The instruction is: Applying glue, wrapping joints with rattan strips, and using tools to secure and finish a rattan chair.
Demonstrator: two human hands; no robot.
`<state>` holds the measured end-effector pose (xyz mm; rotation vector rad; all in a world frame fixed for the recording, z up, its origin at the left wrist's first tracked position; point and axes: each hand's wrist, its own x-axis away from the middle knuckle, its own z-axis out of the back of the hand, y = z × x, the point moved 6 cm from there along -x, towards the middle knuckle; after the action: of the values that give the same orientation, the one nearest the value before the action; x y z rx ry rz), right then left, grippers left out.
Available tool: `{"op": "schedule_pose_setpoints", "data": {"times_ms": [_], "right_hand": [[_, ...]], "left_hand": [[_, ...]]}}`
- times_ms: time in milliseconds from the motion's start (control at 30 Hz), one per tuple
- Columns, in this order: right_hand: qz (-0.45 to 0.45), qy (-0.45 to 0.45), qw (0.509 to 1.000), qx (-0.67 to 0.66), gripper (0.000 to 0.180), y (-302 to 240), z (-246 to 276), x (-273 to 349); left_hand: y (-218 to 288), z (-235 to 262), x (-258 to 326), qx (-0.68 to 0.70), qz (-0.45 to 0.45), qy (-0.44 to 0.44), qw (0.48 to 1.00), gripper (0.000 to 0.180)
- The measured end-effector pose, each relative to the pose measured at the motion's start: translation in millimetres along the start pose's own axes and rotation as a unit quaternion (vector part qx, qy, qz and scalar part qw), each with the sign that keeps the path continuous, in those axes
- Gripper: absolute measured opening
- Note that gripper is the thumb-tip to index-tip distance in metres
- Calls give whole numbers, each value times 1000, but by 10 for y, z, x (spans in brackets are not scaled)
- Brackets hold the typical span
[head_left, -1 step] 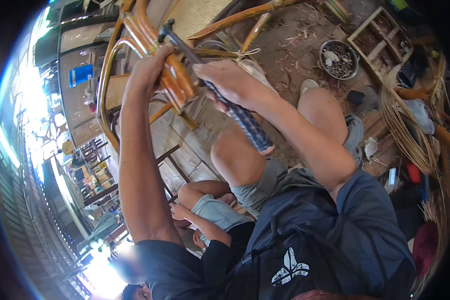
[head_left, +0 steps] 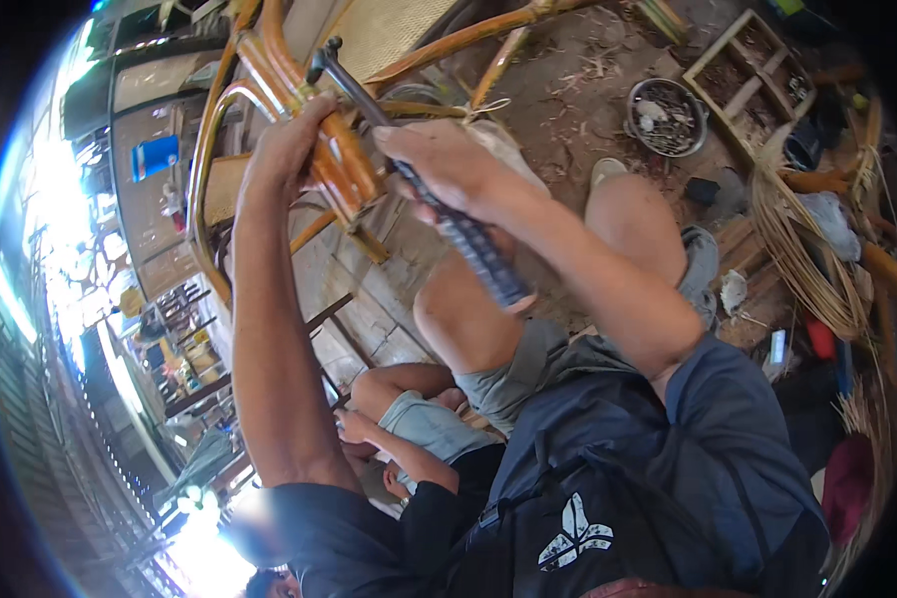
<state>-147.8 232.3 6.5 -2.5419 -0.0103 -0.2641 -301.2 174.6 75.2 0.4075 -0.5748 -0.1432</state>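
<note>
My left hand (head_left: 291,145) is closed around the varnished rattan poles (head_left: 344,164) of a furniture frame, near their cut ends. Whatever its fingertips may pinch is hidden. In my right hand (head_left: 447,164) is a hammer (head_left: 369,100), gripped partway along its handle, with a dark textured grip running down toward my knee. The hammer's metal head is over the poles, just beyond my left hand. I cannot tell whether it touches them.
Further curved rattan frame parts (head_left: 448,50) and a woven panel (head_left: 394,35) lie beyond. A metal bowl of small pieces (head_left: 668,118), a wooden compartment tray (head_left: 752,75) and a bundle of cane strips (head_left: 797,239) are on the right. Another person (head_left: 414,434) sits at lower left.
The view has shifted slightly, so most things appear a little further left. Both hands keep their holds, and the hammer's handle looks a bit blurred.
</note>
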Motion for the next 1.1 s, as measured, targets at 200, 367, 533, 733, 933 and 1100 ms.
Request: {"op": "schedule_pose_setpoints", "data": {"times_ms": [200, 367, 533, 733, 933, 1100], "right_hand": [[43, 13, 999, 19, 39, 15, 44, 82], [49, 87, 986, 133, 38, -382, 206, 806], [-5, 163, 886, 434, 25, -638, 946, 2275], [-85, 293, 695, 651, 36, 133, 1714, 3903], [-102, 357, 658, 655, 20, 778, 1955, 4418], [-101, 362, 620, 688, 19, 828, 1829, 4467]], "left_hand": [[-55, -14, -71, 0, 17, -20, 1000, 48], [-120, 29, 2, 64, -24, -30, 997, 81], [-458, 5, 396, 174, -50, 66, 981, 77], [-1262, -511, 603, 416, -33, -26, 908, 52], [-1017, -891, 1087, 652, -94, -115, 744, 53], [-911, -834, 1065, 595, -81, -56, 798, 38]]}}
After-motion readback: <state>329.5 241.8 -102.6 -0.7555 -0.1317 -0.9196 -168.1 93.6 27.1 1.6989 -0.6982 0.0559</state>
